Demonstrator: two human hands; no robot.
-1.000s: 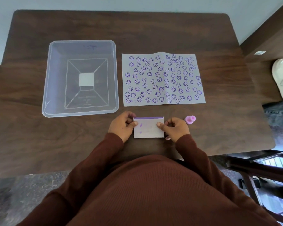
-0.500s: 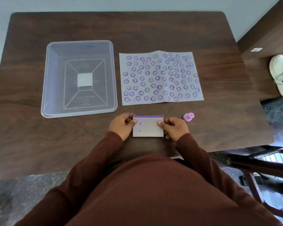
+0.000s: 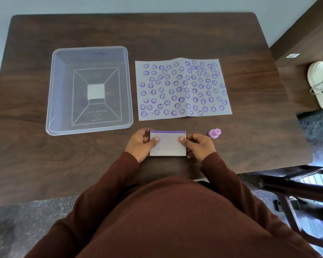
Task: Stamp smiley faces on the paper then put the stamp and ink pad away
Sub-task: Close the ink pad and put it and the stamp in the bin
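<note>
The ink pad (image 3: pixel 167 144), a white case with a purple strip along its far edge, lies near the table's front edge. My left hand (image 3: pixel 141 144) grips its left side with the thumb on the lid. My right hand (image 3: pixel 199 146) grips its right side the same way. The pink stamp (image 3: pixel 214 133) lies on the table just right of my right hand, untouched. The paper (image 3: pixel 182 88), covered with several rows of purple smiley faces, lies flat beyond the ink pad.
A clear plastic bin (image 3: pixel 52 90) with nothing in it sits left of the paper on the dark wooden table (image 3: pixel 250 142). A person's white shoe (image 3: pixel 320 84) rests on a ledge at the right. A chair frame (image 3: pixel 296 185) stands at the lower right.
Both hands stay on the ink pad with its lid down; nothing else on the table has moved.
</note>
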